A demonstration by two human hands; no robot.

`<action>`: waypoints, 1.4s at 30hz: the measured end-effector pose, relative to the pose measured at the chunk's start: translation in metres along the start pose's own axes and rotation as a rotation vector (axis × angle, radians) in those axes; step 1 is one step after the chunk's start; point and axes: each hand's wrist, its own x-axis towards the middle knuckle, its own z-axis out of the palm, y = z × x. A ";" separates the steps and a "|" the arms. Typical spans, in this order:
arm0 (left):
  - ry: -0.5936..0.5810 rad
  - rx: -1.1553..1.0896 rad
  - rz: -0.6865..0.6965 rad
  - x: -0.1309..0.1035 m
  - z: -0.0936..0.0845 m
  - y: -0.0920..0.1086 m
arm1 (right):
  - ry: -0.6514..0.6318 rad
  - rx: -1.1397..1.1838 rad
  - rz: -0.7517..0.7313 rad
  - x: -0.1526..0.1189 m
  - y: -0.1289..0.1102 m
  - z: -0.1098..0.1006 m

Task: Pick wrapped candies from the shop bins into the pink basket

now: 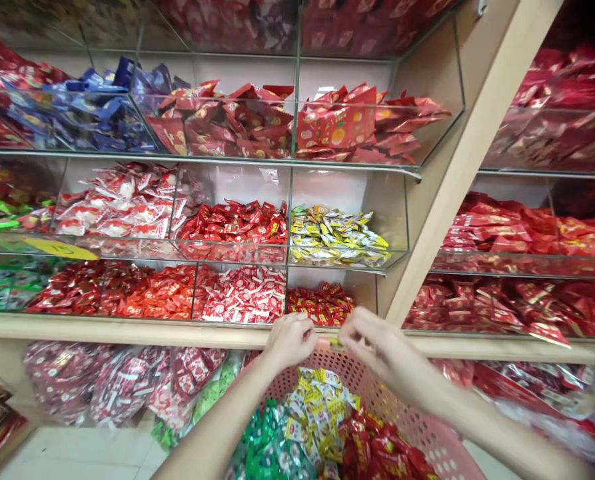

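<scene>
i see left hand [291, 338] and right hand [374, 340] curled near the far edge of the basket [422, 427]; grip unverifiable. loaded: green sweets [272, 443], yellow sweets [322, 407], red sweets [377, 447]. remainder: indeterminate.

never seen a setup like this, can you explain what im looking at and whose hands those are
There is no machine here: one person works bare-handed, and the single picture comes from a camera worn on their head, looking forward and down. The left hand is curled near the far rim of a pink basket. The right hand is beside it, with something small and yellow near its fingertips; whether either hand grips anything is unclear. The basket contains green packets, yellow-and-white packets and red packets. Ahead, a shelf unit has clear-fronted compartments of wrapped packets, with bulging bags underneath.
</scene>
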 end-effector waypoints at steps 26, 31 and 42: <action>0.023 -0.019 0.011 0.000 0.004 -0.002 | -0.114 0.266 0.403 -0.042 0.062 0.112; 0.037 -0.027 0.008 -0.001 0.004 -0.002 | -0.031 0.115 0.305 -0.027 0.045 0.078; 0.008 -0.058 -0.022 -0.001 0.002 -0.002 | 0.448 -0.155 -0.021 0.100 0.000 -0.065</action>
